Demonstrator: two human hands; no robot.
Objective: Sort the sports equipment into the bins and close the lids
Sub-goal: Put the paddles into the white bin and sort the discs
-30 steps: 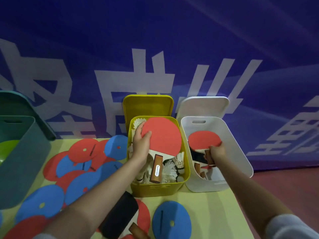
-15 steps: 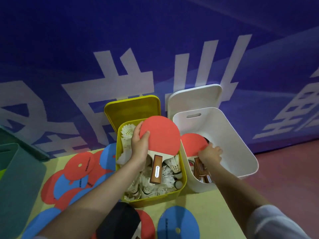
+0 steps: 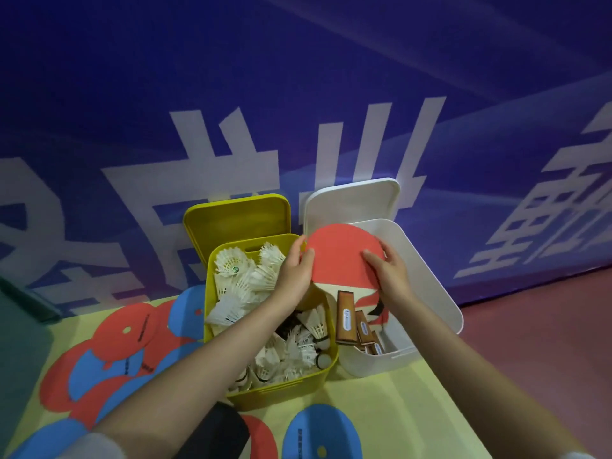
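Both hands hold one red paddle over the white bin, centre of the frame.

The left hand (image 3: 293, 276) grips the left edge of the red paddle (image 3: 341, 256), thumb on its face; the right hand (image 3: 390, 274) lies on the right side, fingers spread over the rubber. The paddle's wooden handle (image 3: 344, 318) points down into the white bin (image 3: 427, 286), among other handles. Just left, the yellow bin (image 3: 281, 389) holds shuttlecocks (image 3: 241, 276). Both lids stand open on the surface (image 3: 397, 402).
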